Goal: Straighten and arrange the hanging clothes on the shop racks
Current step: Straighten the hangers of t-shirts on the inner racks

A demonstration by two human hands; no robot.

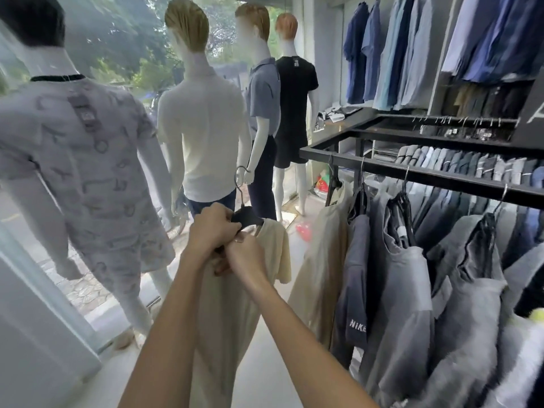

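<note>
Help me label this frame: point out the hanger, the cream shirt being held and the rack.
hanger [246, 217]: head view, black shoulder under the hook.
cream shirt [226, 319]: head view, main body panel.
rack [441, 175]: head view, front rail.

Head camera (wide-angle) faces forward and down, near the rack [441, 175].
</note>
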